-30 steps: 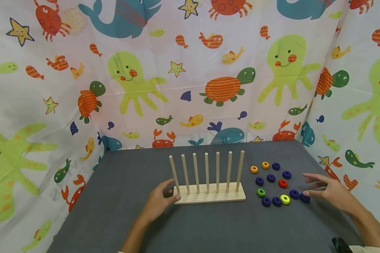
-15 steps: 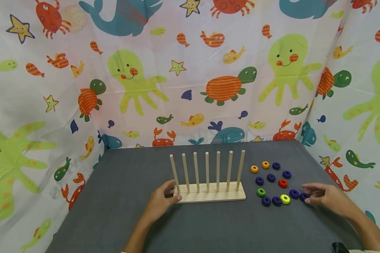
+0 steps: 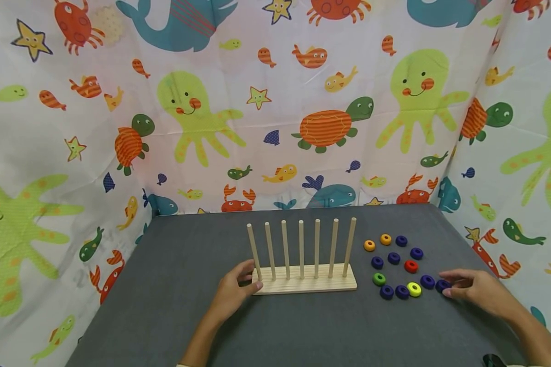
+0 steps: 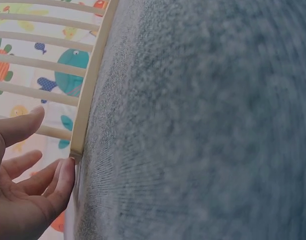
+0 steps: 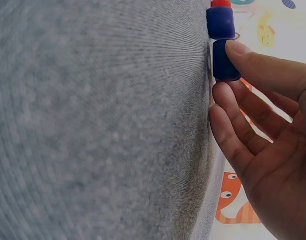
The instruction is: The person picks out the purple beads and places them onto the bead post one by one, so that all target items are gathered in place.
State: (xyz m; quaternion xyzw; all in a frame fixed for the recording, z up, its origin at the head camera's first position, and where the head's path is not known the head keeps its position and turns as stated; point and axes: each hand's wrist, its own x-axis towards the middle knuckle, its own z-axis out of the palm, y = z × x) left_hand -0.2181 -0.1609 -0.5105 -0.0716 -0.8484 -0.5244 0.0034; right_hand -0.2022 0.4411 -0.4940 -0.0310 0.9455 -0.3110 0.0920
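Wooden peg rack (image 3: 304, 287) stood near mid-table, before a white cloth (image 3: 266, 153) printed with octopuses, turtles, whales and crabs that hung across the far side and both flanks. Dark grey table top (image 3: 303, 329) lay under everything; clock taken with 12 at the far edge.

Rack ran lengthwise from 9 to 3, seven round pegs (image 3: 301, 250) rising from its flat base in one row.

Left hand (image 3: 231, 293) was at the rack's 9 o'clock end: thumb and fingers spread apart, a fingertip touching the end of the base. Whether the thumb met wood, could not tell.

Right hand (image 3: 479, 291) was well off toward the rack's 3 o'clock, low over the table, thumb and fingers pinching a dark blue ring (image 5: 223, 62), lower fingers curved.

Thirteen small rings in all, scattered at the rack's 3 o'clock. Pinched one sat at the group's 4 o'clock, just beside another dark blue. Red ring (image 3: 411, 266) lay near the middle, yellow ring (image 3: 414, 290) at 5, green ring (image 3: 379, 279) at 8, orange rings (image 3: 369, 245) at 10 and 11. Seven more dark blues lay among them.
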